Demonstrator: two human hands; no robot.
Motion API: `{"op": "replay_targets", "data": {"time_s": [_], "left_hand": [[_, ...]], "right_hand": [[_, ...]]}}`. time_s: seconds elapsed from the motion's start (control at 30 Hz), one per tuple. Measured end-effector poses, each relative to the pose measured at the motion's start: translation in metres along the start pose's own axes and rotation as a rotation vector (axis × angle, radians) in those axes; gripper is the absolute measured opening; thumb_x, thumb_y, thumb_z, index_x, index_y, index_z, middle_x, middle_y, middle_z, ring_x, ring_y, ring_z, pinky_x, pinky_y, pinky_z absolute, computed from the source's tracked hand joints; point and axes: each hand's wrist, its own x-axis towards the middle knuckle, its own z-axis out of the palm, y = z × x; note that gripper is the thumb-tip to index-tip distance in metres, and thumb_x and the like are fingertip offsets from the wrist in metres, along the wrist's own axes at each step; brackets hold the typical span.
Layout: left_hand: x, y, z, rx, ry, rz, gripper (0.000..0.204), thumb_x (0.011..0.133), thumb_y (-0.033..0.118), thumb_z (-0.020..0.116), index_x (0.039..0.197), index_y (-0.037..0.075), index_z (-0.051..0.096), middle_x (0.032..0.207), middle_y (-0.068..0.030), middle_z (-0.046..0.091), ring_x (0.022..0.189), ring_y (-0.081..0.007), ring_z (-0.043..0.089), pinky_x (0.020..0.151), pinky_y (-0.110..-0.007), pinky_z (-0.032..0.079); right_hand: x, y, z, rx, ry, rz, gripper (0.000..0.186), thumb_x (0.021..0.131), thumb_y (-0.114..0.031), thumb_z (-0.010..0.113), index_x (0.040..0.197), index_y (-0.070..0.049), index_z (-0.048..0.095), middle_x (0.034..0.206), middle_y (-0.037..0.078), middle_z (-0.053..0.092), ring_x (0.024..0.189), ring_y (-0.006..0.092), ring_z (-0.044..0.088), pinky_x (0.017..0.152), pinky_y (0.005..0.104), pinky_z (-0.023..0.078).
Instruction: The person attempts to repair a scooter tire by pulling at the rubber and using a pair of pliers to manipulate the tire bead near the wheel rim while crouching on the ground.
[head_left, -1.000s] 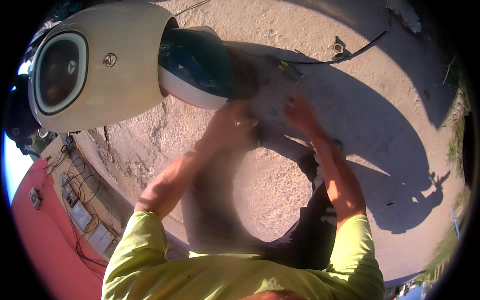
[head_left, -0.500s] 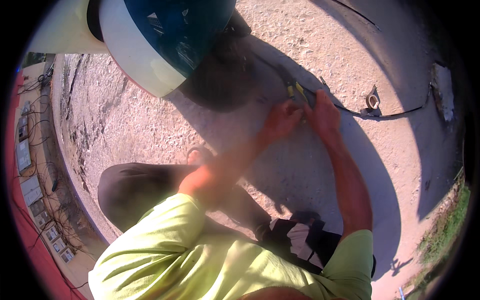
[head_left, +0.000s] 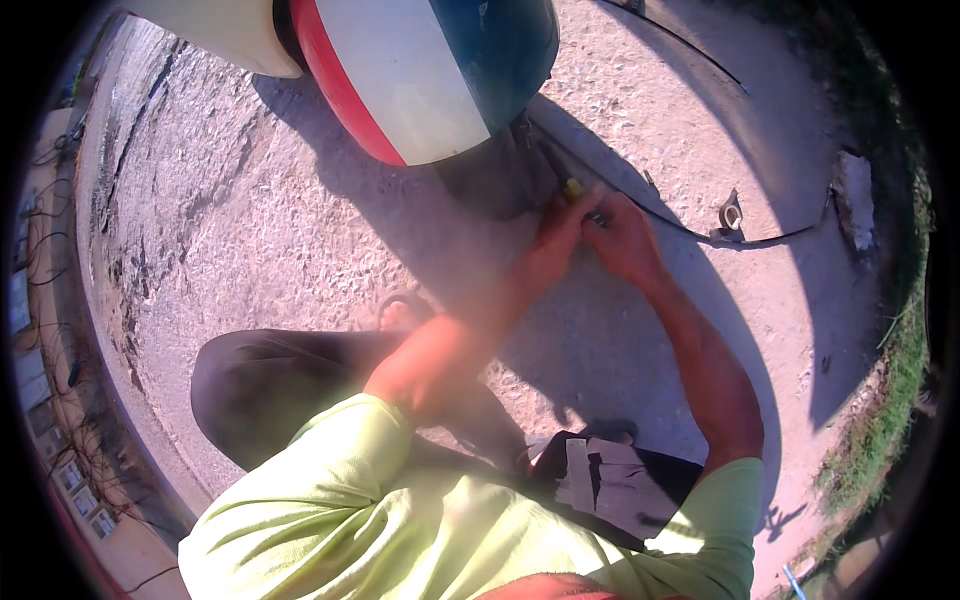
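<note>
My left hand (head_left: pixel 562 228) is closed on a yellow-handled tool (head_left: pixel 573 189), at the near side of a rounded shell (head_left: pixel 390 70) striped red, white and dark teal. My right hand (head_left: pixel 625 240) meets it from the right, fingers closed round a small dark piece that I cannot make out. A thin black cable (head_left: pixel 775 235) runs across the concrete behind my right hand. Beyond the tool, the shadow under the shell hides detail.
A cream body panel (head_left: pixel 220 30) adjoins the shell. A metal bracket (head_left: pixel 730 217) and pale rubble (head_left: pixel 858 200) lie rightward beside the cable. My sandalled foot (head_left: pixel 395 315) is below the shell. Wired boxes (head_left: pixel 75 485) line the left; grass (head_left: pixel 860 450) edges the right.
My hands have moved onto the yellow-handled tool that earlier lay on the ground, and now sit close together. The view has swung, so the shell appears nearer and the wall boxes further left.
</note>
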Motion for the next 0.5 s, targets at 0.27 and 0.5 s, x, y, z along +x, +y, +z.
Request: {"op": "replay_targets", "data": {"time_s": [0.27, 0.5], "left_hand": [[-0.014, 0.018, -0.003, -0.313, -0.091, 0.007, 0.028, 0.094, 0.029, 0.072, 0.111, 0.012, 0.058, 0.094, 0.0007, 0.057, 0.087, -0.0096, 0.059, 0.074, -0.029, 0.051], [-0.019, 0.023, -0.015, -0.386, -0.068, -0.029, 0.026, 0.097, 0.028, 0.071, 0.113, 0.013, 0.057, 0.098, 0.0014, 0.058, 0.092, -0.0102, 0.059, 0.082, -0.029, 0.051]], "right_hand": [[-0.007, -0.009, 0.001, 0.257, -0.258, 0.02, 0.032, 0.081, -0.019, 0.071, 0.106, 0.0, 0.067, 0.087, 0.012, 0.067, 0.08, 0.0206, 0.066, 0.071, 0.0367, 0.051], [-0.008, -0.017, 0.011, 0.42, -0.335, 0.16, 0.014, 0.08, -0.013, 0.07, 0.092, -0.006, 0.065, 0.081, -0.001, 0.062, 0.071, 0.0079, 0.057, 0.06, 0.0279, 0.045]]}}
